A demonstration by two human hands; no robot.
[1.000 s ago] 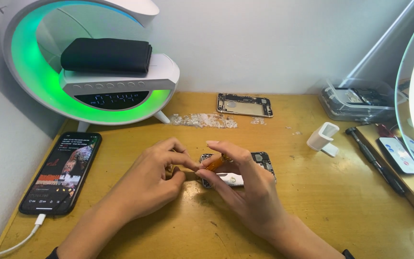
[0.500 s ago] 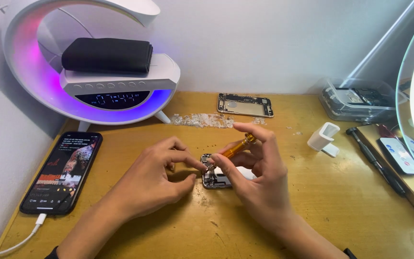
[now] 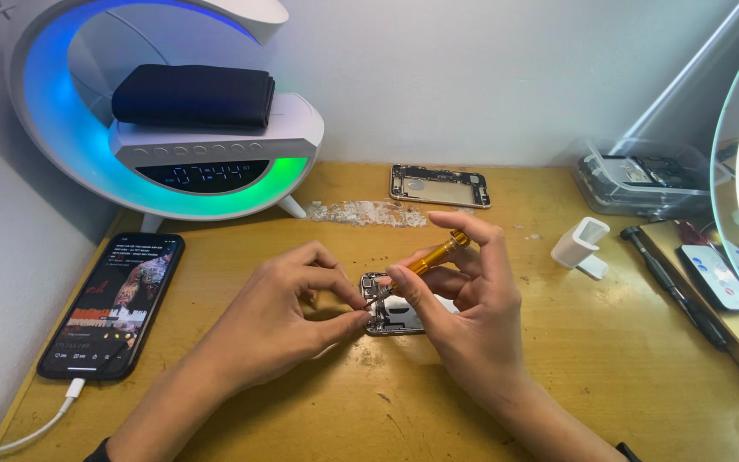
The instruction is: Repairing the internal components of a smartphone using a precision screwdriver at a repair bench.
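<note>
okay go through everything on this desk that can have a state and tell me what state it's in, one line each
Lamp: lit, blue and green.
Clock display: on.
Black phone: screen on, cable plugged in, flat.
Opened phone: internals exposed, on the desk.
Screwdriver: tilted, tip down on the opened phone.
Right hand: gripping the screwdriver.
Left hand: pinched at the opened phone's edge.
Phone shell: stripped, lying flat.
Clear box: cannot tell if lidded.
</note>
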